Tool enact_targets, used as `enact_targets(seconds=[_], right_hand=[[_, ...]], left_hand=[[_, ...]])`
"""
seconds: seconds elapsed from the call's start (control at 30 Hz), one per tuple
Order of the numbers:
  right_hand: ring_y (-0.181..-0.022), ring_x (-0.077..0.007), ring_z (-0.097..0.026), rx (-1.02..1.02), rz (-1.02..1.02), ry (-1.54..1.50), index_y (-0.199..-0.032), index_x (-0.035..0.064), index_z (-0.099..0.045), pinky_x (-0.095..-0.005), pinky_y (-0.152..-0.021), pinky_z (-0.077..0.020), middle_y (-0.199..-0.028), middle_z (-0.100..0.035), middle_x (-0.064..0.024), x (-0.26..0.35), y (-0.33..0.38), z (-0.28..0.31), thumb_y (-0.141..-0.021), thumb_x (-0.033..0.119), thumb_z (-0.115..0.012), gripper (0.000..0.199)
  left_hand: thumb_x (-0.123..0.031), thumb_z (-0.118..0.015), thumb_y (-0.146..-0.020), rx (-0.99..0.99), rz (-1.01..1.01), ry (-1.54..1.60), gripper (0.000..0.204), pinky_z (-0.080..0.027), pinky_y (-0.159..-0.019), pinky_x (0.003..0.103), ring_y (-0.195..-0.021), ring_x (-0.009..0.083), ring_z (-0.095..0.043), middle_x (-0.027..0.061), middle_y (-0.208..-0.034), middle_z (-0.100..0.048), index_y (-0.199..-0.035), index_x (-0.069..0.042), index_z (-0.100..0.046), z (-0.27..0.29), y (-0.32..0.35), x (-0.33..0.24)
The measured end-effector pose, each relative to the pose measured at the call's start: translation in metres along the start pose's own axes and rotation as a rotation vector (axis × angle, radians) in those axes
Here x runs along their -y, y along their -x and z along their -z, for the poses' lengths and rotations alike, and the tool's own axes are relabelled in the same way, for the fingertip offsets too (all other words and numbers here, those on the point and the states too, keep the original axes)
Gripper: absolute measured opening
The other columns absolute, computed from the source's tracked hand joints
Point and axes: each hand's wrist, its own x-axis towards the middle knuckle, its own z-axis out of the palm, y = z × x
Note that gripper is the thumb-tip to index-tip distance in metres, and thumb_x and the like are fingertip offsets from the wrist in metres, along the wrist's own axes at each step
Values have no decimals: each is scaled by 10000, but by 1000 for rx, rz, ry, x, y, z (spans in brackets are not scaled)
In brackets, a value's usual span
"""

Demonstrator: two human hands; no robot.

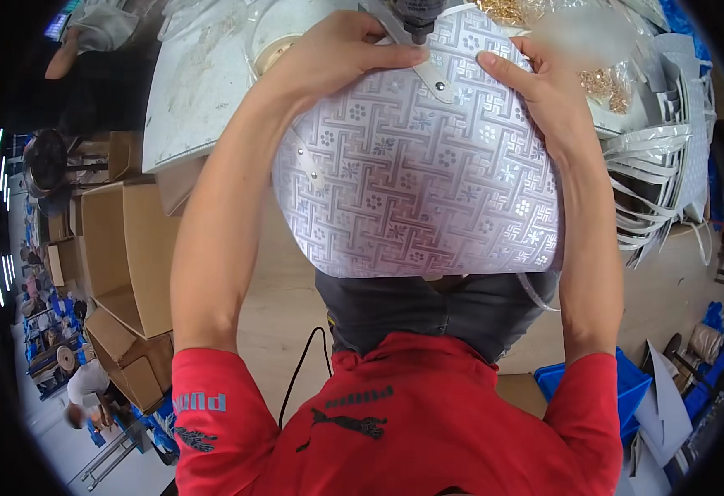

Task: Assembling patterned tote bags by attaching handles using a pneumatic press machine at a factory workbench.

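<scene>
A silver-white bag [420, 182] with a raised fret-and-flower pattern hangs over the work table's near edge, above my lap. A white strap [434, 81] with a metal rivet crosses its upper part, and a second riveted strap end [308, 164] shows at its left side. My left hand [337, 58] pinches the bag's upper edge by the strap, its thumb on the face and its other fingers partly hidden. On the upper right edge, my right hand [540, 78] grips with the thumb in front and fingers behind. The dark tip of a press [420, 21] stands just above the strap, between my hands.
The white table [192, 99] extends left. Clear bags of gold-coloured small metal parts [602, 89] lie at the right, near a stack of pieces with white straps [647, 174]. Open cardboard boxes [122, 248] stand left, a blue crate [626, 388] right. Other people are farther left.
</scene>
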Motion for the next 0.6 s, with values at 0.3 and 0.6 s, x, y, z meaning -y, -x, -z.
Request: enact_targets(seconds=[0.3,0.6], right_hand=[[-779,-128,-693,-12,43,65,-1153,-51,-697,-259,-699,-541,-957,-742,-91,-4,2,1,-890,223,-817,398],[-795,-117,-691,7,9,29,-1168,-62,-690,-251,-712,-542,-971,-746,-94,-8,-2,-2,-898,208,-818,402]], left_hand=[[-422,-835,-840,-10,48,-101,476,-415,-576,226,-657,78,-572,9,-781,-650,-975,20,-721,1,8,-7],[-294,-748,-932,-34,14,243,336,-490,-762,242,-852,105,-633,48,-951,-707,-1056,19,-736,2,5,19]])
